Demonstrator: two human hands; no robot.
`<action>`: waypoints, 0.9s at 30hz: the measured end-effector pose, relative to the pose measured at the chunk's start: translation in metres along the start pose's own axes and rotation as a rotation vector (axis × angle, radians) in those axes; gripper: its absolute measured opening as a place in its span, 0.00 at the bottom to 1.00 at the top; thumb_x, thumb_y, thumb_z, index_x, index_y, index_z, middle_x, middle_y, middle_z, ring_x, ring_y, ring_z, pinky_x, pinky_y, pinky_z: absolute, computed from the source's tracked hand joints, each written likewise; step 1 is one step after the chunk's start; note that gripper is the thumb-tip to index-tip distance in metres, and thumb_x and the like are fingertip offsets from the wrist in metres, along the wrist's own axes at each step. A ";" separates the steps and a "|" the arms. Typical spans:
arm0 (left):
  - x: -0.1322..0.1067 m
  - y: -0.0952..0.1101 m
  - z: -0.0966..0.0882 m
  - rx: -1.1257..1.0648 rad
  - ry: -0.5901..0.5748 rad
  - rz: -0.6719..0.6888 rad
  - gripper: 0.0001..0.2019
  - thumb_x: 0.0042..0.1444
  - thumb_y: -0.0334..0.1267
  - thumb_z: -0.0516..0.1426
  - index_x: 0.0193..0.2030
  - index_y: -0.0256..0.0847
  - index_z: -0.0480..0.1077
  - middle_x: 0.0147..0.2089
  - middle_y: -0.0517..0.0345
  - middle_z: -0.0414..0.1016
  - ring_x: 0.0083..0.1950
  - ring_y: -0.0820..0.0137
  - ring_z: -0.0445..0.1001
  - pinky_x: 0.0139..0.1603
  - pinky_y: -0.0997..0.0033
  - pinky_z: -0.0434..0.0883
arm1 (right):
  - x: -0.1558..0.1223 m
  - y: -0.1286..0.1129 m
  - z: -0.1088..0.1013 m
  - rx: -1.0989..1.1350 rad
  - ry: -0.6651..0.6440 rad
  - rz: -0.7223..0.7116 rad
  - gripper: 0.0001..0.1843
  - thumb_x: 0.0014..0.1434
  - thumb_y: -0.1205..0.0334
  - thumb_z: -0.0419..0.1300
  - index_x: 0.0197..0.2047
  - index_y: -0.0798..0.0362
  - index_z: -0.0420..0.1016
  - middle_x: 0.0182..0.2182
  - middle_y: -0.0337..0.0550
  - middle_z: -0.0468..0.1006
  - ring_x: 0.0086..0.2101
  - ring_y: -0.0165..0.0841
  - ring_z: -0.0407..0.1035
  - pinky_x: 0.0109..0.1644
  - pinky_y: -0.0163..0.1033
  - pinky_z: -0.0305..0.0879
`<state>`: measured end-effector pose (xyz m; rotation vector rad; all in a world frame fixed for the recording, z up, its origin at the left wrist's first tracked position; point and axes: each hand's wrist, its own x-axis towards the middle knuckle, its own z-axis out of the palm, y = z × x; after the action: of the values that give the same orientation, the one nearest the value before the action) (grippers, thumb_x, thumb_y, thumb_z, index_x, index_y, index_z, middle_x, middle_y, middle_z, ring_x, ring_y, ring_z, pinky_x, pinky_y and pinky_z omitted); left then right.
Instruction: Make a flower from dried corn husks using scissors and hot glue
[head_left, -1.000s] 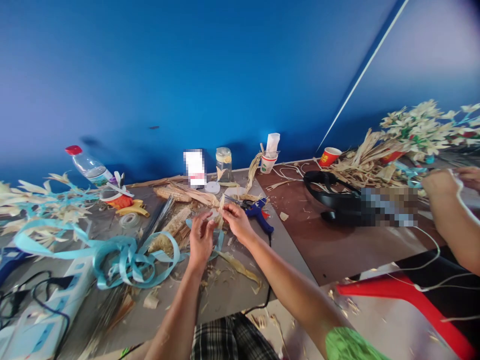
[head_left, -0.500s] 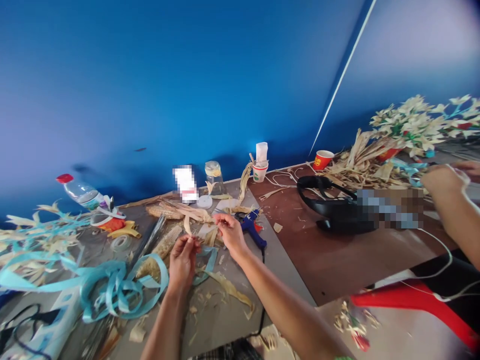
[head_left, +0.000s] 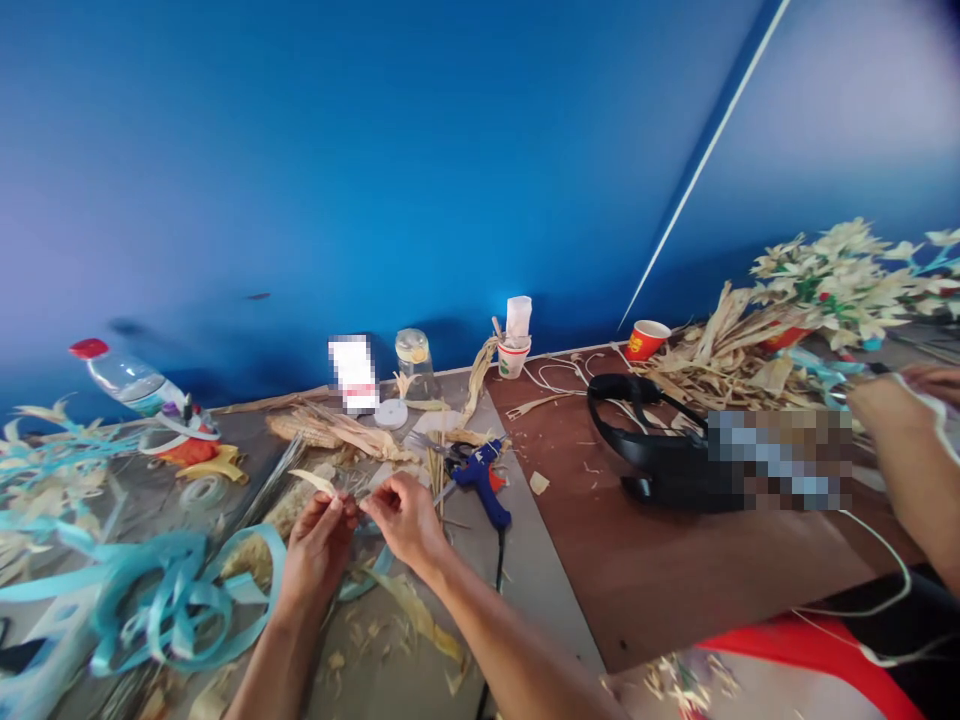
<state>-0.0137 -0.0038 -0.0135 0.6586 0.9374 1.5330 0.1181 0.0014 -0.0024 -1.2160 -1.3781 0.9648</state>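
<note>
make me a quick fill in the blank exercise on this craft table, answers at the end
1. A pale husk strip sticks out from the fingers of the ____ hand.
2. Beside the right hand lies a glue gun with a ____ body.
3. The tilted plastic bottle has a ____ cap.

Missing words: left; blue; red.
</note>
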 end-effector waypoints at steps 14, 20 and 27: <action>-0.008 0.001 0.006 -0.078 -0.019 -0.032 0.10 0.41 0.36 0.65 0.29 0.40 0.69 0.26 0.63 0.69 0.26 0.77 0.65 0.26 0.78 0.63 | 0.011 0.012 -0.029 -0.152 0.210 -0.293 0.12 0.57 0.69 0.48 0.33 0.53 0.72 0.33 0.47 0.71 0.36 0.34 0.66 0.41 0.38 0.63; -0.005 -0.003 0.007 -0.084 -0.005 -0.033 0.12 0.39 0.38 0.66 0.29 0.40 0.70 0.26 0.62 0.70 0.26 0.77 0.65 0.26 0.78 0.62 | 0.017 0.020 -0.038 -0.362 0.226 -0.291 0.14 0.56 0.71 0.48 0.38 0.52 0.74 0.33 0.46 0.74 0.36 0.35 0.67 0.43 0.40 0.60; -0.006 -0.005 0.007 -0.023 -0.034 -0.012 0.14 0.40 0.42 0.65 0.30 0.38 0.68 0.25 0.62 0.69 0.25 0.77 0.64 0.26 0.78 0.61 | 0.010 0.022 -0.032 -0.710 0.094 -0.215 0.11 0.56 0.59 0.57 0.42 0.51 0.75 0.30 0.47 0.78 0.37 0.39 0.68 0.47 0.45 0.53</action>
<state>-0.0046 -0.0086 -0.0135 0.6591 0.8955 1.5153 0.1534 0.0134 -0.0172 -1.5525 -1.8013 0.2514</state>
